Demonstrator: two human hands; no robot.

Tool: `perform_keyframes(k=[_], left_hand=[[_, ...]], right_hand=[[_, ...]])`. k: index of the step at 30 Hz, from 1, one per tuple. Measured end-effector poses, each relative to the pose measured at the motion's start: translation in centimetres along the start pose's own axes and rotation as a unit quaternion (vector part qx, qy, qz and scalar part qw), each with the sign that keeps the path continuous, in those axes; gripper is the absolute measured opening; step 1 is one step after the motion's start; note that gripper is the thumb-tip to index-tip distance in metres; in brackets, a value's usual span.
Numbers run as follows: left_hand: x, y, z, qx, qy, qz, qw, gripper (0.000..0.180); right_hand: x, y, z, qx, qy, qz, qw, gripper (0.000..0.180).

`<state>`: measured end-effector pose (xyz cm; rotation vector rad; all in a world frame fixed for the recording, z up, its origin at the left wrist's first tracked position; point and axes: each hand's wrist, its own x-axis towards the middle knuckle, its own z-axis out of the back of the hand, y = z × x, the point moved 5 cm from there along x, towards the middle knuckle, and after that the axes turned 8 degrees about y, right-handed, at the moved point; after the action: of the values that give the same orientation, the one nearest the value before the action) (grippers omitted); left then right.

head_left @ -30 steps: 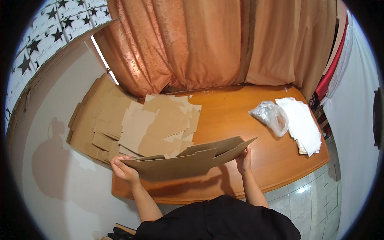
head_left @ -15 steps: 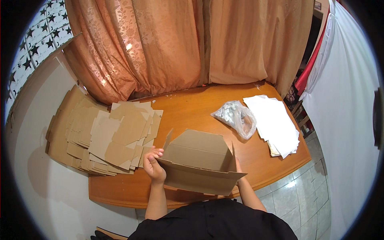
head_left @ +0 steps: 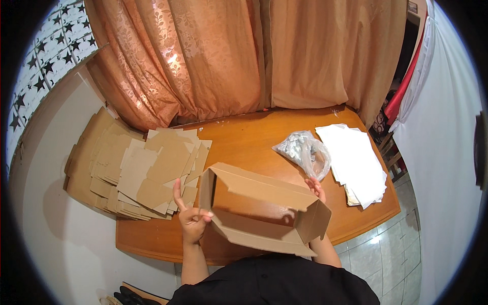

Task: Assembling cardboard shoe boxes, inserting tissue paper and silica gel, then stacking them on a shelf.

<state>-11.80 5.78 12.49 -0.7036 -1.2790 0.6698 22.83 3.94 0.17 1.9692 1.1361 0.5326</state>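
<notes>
A brown cardboard box (head_left: 264,187) is held up above the near part of the table, unfolded into a hollow frame. Wood shows straight through its middle, so both the facing side and the one beneath are open. My left hand (head_left: 193,219) pinches its left edge between thumb and fingers, with the index finger pointing up. Around the right end is my right hand (head_left: 317,189); its fingertips show past the far corner, while the palm and thumb are hidden behind the cardboard.
Stacked flat cardboard blanks (head_left: 152,173) cover the left of the wooden table (head_left: 239,137). To the right lie a clear plastic bag (head_left: 303,152) of small silvery items and a pile of white sheets (head_left: 353,162). Orange curtains (head_left: 213,56) hang along the back edge.
The box has been turned over and tilted in my hands, from a tray-like shape with its inner wall showing to a see-through frame. My left index finger has straightened upward.
</notes>
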Motion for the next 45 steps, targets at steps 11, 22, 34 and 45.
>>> perform_keyframes(k=[11, 22, 34, 45], left_hand=[[-4.0, 5.8, -1.1, -0.578, -0.132, 0.093, 0.800, 0.023], [-11.6, 16.3, -2.5, -0.258, -0.036, 0.474, 0.841, 0.044], [-12.5, 18.9, -4.1, -0.362, -0.112, 0.449, 0.809, 0.042], [-9.7, 16.9, 1.1, -0.199, -0.194, 0.402, 0.872, 0.045]], right_hand=[[-1.0, -4.1, 1.6, 0.024, 0.014, -0.097, 0.995, 0.034], [-1.6, -7.1, 5.8, -0.057, 0.036, -0.245, 0.967, 0.034], [2.2, -12.4, 9.7, -0.314, 0.037, -0.142, 0.938, 0.021], [1.0, -5.3, 7.3, -0.271, 0.042, -0.100, 0.957, 0.024]])
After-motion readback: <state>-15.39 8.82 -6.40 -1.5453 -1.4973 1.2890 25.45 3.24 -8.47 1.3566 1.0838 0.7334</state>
